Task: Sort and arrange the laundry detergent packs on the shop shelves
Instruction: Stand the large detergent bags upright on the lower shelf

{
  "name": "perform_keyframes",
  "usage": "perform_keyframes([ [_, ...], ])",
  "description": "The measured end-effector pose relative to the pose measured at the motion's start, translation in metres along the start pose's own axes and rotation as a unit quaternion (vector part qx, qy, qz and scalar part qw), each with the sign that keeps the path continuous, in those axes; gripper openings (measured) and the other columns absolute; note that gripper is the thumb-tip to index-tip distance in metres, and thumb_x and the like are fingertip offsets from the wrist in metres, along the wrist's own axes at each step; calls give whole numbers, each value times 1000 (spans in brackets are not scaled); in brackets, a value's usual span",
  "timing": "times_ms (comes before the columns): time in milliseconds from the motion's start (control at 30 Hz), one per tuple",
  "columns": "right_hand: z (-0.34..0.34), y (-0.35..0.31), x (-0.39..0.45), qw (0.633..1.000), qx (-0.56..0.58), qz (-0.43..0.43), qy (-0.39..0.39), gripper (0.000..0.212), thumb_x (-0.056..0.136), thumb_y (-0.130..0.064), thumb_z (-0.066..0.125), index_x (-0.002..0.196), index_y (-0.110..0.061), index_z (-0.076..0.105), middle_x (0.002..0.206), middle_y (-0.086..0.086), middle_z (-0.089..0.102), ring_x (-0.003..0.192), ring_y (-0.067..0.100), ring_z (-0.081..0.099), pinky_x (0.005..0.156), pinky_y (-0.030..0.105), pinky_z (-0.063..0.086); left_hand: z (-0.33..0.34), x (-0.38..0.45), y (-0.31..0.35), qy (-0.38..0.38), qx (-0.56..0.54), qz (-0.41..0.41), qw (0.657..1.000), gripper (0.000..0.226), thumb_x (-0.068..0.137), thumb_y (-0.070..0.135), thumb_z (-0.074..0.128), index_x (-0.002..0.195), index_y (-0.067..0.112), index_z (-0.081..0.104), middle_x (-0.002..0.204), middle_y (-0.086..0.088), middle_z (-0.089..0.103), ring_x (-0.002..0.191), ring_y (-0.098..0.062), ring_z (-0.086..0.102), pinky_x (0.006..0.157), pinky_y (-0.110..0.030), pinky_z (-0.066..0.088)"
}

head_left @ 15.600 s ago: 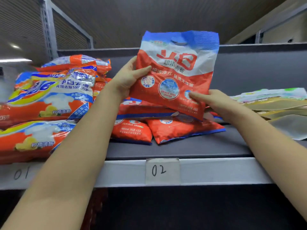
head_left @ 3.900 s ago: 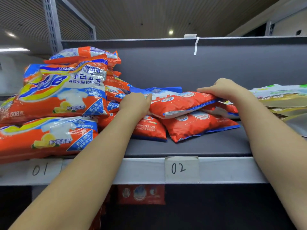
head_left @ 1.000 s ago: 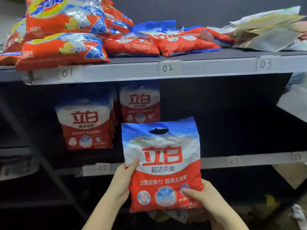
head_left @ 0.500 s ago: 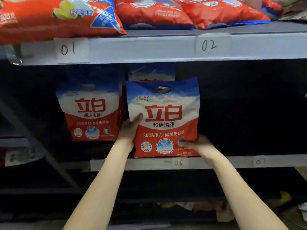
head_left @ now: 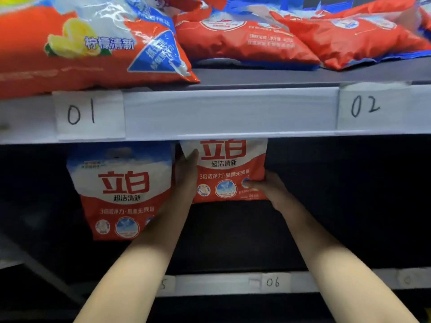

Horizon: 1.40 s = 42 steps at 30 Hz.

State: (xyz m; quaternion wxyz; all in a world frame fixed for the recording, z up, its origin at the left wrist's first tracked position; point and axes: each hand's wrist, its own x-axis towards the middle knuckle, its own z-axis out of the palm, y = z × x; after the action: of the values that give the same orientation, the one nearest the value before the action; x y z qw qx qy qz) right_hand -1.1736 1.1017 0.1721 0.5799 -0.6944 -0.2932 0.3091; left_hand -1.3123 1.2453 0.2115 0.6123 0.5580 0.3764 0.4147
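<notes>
A red, white and blue detergent pack stands upright deep in the lower shelf bay; its top is hidden behind the upper shelf's front strip. My left hand grips its left edge, thumb on the front. At its lower right corner my right hand holds it with the thumb across the front. A matching pack stands upright to the left, nearer the front.
The upper shelf edge carries labels 01 and 02, with a large lemon-print bag and flat red packs lying on it. The lower shelf edge shows label 06. The bay to the right is dark.
Both hands have pushed the held pack further back into the lower bay. The camera has come closer, so the upper shelf edge now covers the pack's top.
</notes>
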Motion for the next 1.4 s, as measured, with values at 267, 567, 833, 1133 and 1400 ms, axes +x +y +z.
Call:
perform_keyframes([
  [267, 23, 37, 28, 987, -63, 85, 117, 52, 76, -31, 76, 121, -13, 58, 111, 7, 67, 100, 22, 65, 74, 29, 53, 7, 16, -25, 12, 124, -28, 992, 9, 101, 25, 42, 110, 25, 45, 100, 3, 57, 89, -14, 55, 84, -35, 48],
  [567, 11, 44, -30, 961, -237, 25, 137, 26, 96, -30, 46, 98, -18, 68, 98, 0, 69, 89, 14, 64, 67, 22, 43, -8, -29, -98, 16, 251, -19, 968, 41, 96, 33, 48, 135, 22, 41, 132, -4, 52, 121, -24, 51, 99, -35, 41],
  [833, -9, 59, -116, 919, -395, -11, 19, 34, 97, -19, 46, 130, -17, 52, 132, 5, 54, 119, 22, 53, 99, 31, 43, 3, -139, -89, -240, 548, 48, 800, 38, 100, 26, 39, 136, 22, 49, 142, -4, 47, 130, -24, 42, 105, -34, 38],
  [1133, -60, -15, -210, 871, -466, -152, 24, 32, 92, -19, 53, 124, -14, 58, 124, 3, 62, 116, 18, 56, 98, 31, 43, 18, -225, -4, -202, 684, 329, 619, 36, 99, 30, 35, 121, 20, 61, 118, -4, 62, 110, -24, 55, 90, -38, 41],
  [1400, -101, -152, -267, 842, -444, -294, 82, 24, 92, -20, 58, 116, -16, 64, 112, -4, 65, 102, 6, 58, 89, 18, 42, 23, -260, 130, -122, 583, 507, 623, 32, 98, 35, 40, 113, 24, 66, 108, 1, 67, 101, -20, 58, 82, -35, 44],
])
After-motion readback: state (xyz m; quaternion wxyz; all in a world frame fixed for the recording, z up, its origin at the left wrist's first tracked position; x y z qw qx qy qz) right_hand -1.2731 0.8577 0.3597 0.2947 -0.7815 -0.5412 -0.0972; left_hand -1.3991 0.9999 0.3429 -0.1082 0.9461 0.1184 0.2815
